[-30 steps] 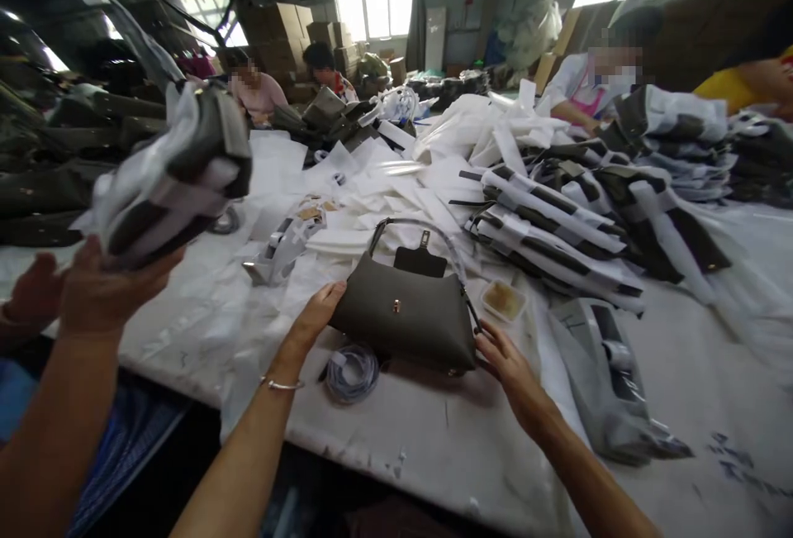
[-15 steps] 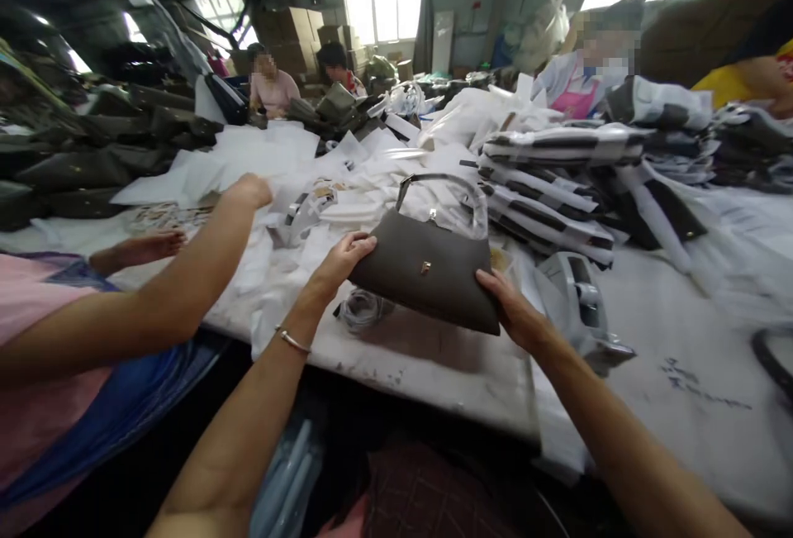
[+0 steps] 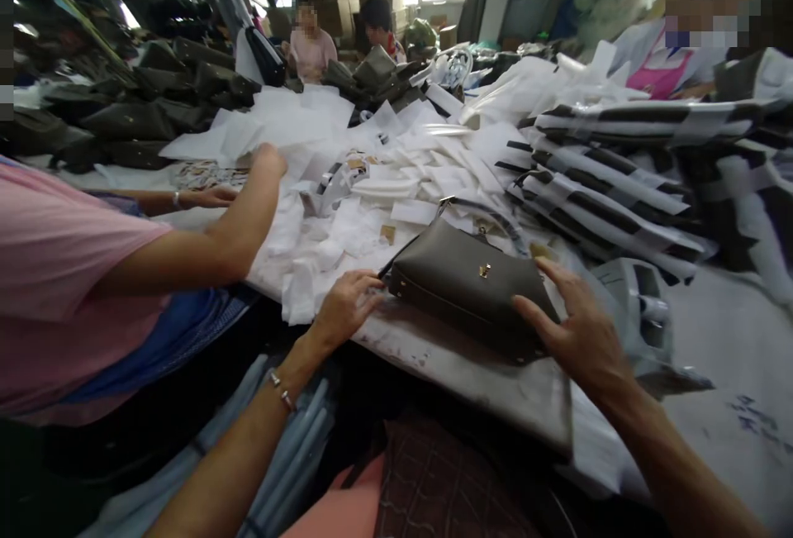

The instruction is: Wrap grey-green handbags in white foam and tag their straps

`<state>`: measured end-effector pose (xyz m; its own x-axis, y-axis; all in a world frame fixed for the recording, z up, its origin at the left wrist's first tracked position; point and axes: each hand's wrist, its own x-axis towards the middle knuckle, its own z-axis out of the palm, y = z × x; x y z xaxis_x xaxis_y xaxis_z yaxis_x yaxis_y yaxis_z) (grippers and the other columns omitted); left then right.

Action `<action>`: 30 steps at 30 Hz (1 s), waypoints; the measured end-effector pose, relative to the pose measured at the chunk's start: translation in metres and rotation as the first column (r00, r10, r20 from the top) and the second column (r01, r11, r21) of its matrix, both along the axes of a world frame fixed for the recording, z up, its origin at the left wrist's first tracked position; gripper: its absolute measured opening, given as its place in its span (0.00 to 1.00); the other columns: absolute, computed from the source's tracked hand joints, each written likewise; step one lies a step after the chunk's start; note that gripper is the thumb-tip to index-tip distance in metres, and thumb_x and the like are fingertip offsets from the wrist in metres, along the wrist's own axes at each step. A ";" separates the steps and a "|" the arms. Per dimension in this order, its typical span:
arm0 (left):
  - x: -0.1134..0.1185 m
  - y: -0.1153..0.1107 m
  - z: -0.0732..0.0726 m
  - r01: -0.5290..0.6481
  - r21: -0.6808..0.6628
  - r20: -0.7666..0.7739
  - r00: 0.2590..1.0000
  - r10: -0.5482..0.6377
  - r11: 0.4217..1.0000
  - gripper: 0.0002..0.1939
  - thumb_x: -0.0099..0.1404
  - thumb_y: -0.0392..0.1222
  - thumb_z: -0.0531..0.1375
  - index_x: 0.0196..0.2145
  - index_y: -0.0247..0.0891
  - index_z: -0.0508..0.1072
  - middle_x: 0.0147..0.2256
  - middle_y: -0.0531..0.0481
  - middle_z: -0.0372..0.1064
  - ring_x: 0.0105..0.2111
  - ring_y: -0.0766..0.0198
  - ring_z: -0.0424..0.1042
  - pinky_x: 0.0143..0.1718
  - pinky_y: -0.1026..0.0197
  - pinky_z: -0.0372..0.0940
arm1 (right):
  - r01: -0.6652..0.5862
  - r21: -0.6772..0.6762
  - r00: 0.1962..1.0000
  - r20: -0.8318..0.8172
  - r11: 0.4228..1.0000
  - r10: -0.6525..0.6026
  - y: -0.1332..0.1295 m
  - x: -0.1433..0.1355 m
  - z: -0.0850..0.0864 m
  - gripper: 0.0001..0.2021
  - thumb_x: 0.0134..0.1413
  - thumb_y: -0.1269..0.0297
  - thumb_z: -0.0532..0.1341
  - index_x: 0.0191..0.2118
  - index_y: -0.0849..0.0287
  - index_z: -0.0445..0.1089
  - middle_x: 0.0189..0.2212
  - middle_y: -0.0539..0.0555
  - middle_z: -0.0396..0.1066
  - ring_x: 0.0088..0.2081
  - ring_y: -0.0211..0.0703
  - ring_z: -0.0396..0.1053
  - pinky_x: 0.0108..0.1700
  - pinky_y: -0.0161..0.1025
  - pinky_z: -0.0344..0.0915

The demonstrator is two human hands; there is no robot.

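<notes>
At the near edge of the bench [image 3: 427, 343], a dark handbag [image 3: 455, 273], the person's right hand [image 3: 582, 331] grasping its right end, left hand [image 3: 345, 307] touching its left end, grip there unclear, wrapped bags [image 3: 610, 184] piled farther back.

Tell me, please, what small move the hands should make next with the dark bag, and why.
I would probably bring the left hand further onto the dark bag: it seems to reach only the very left edge, while the right hand holds the right end, and the front edge of the table is near.
</notes>
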<state>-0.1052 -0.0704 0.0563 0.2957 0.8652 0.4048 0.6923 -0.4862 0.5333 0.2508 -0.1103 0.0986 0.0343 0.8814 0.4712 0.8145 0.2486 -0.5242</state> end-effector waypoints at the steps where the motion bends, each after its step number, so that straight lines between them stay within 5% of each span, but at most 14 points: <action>1: 0.002 -0.002 -0.006 0.048 -0.001 -0.093 0.994 -0.048 0.999 0.10 0.66 0.43 0.61 0.45 0.40 0.74 0.51 0.43 0.71 0.56 0.51 0.67 0.59 0.46 0.61 | -0.079 0.020 0.994 0.073 0.997 0.078 0.000 -0.010 0.006 0.30 0.61 0.47 0.59 0.64 0.56 0.60 0.61 0.60 0.64 0.62 0.58 0.60 0.64 0.56 0.56; 4: 0.011 -0.001 -0.023 0.034 0.014 -0.298 0.954 -0.028 0.999 0.18 0.60 0.38 0.67 0.48 0.39 0.73 0.59 0.39 0.65 0.61 0.45 0.61 0.62 0.39 0.56 | -0.244 -0.037 0.934 0.261 0.969 0.245 0.005 -0.039 0.012 0.31 0.59 0.50 0.62 0.65 0.53 0.58 0.62 0.60 0.62 0.62 0.59 0.60 0.62 0.57 0.58; 7: 0.013 0.004 -0.032 0.003 0.060 -0.381 0.924 0.020 0.998 0.16 0.59 0.35 0.66 0.47 0.40 0.74 0.60 0.41 0.64 0.63 0.44 0.59 0.63 0.36 0.53 | -0.228 -0.101 0.888 0.386 0.968 0.249 0.013 -0.057 0.004 0.36 0.54 0.55 0.67 0.66 0.55 0.56 0.67 0.63 0.53 0.62 0.65 0.58 0.59 0.60 0.60; 11: -0.002 0.008 -0.026 0.061 0.143 -0.438 0.899 0.008 0.988 0.12 0.61 0.32 0.63 0.43 0.42 0.75 0.60 0.44 0.65 0.65 0.47 0.56 0.66 0.36 0.47 | -0.202 -0.096 0.874 0.431 0.975 0.224 0.019 -0.061 -0.006 0.39 0.51 0.63 0.68 0.67 0.55 0.54 0.65 0.63 0.57 0.61 0.64 0.59 0.59 0.60 0.60; 18: -0.041 0.052 -0.025 -0.127 0.212 -0.434 0.876 0.210 0.969 0.12 0.64 0.33 0.58 0.45 0.39 0.74 0.60 0.38 0.65 0.63 0.44 0.59 0.63 0.39 0.54 | -0.383 -0.234 0.768 0.457 0.894 0.449 0.014 -0.067 -0.004 0.33 0.52 0.70 0.66 0.64 0.53 0.60 0.60 0.58 0.65 0.60 0.59 0.63 0.59 0.56 0.63; 23: -0.045 0.073 -0.015 -0.114 0.177 -0.379 0.909 0.175 0.978 0.16 0.64 0.35 0.55 0.49 0.36 0.72 0.59 0.34 0.65 0.61 0.40 0.62 0.61 0.34 0.54 | -0.346 -0.235 0.785 0.458 0.908 0.417 0.008 -0.057 0.009 0.35 0.55 0.67 0.66 0.67 0.51 0.55 0.67 0.59 0.54 0.65 0.58 0.55 0.64 0.57 0.57; 25: -0.035 0.068 0.004 -0.063 0.207 -0.265 0.957 0.118 0.976 0.18 0.68 0.39 0.54 0.54 0.38 0.68 0.60 0.36 0.64 0.62 0.44 0.60 0.62 0.37 0.55 | -0.245 -0.217 0.820 0.475 0.945 0.321 0.004 -0.047 0.014 0.41 0.53 0.63 0.68 0.69 0.52 0.50 0.69 0.60 0.50 0.68 0.59 0.50 0.67 0.60 0.51; 27: -0.019 0.058 0.024 0.098 0.208 -0.172 0.983 -0.062 0.973 0.20 0.70 0.45 0.54 0.58 0.42 0.65 0.60 0.41 0.63 0.63 0.49 0.60 0.62 0.44 0.58 | -0.147 -0.221 0.833 0.498 0.964 0.241 0.000 -0.038 0.015 0.46 0.50 0.60 0.70 0.71 0.53 0.46 0.68 0.61 0.50 0.68 0.61 0.48 0.68 0.63 0.47; 30: 0.014 0.049 0.041 0.395 0.177 -0.229 0.907 -0.352 0.902 0.27 0.68 0.52 0.59 0.61 0.42 0.61 0.63 0.42 0.61 0.65 0.50 0.57 0.65 0.45 0.54 | -0.090 -0.270 0.835 0.504 0.959 0.220 -0.002 -0.032 0.009 0.48 0.47 0.60 0.71 0.70 0.54 0.47 0.67 0.62 0.53 0.68 0.61 0.49 0.68 0.63 0.48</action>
<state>-0.0915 -0.0216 0.0969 0.6683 0.5742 0.4729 0.5133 -0.8161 0.2654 0.2192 -0.1126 0.1073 -0.3061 0.9374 0.1659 0.9424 0.3230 -0.0864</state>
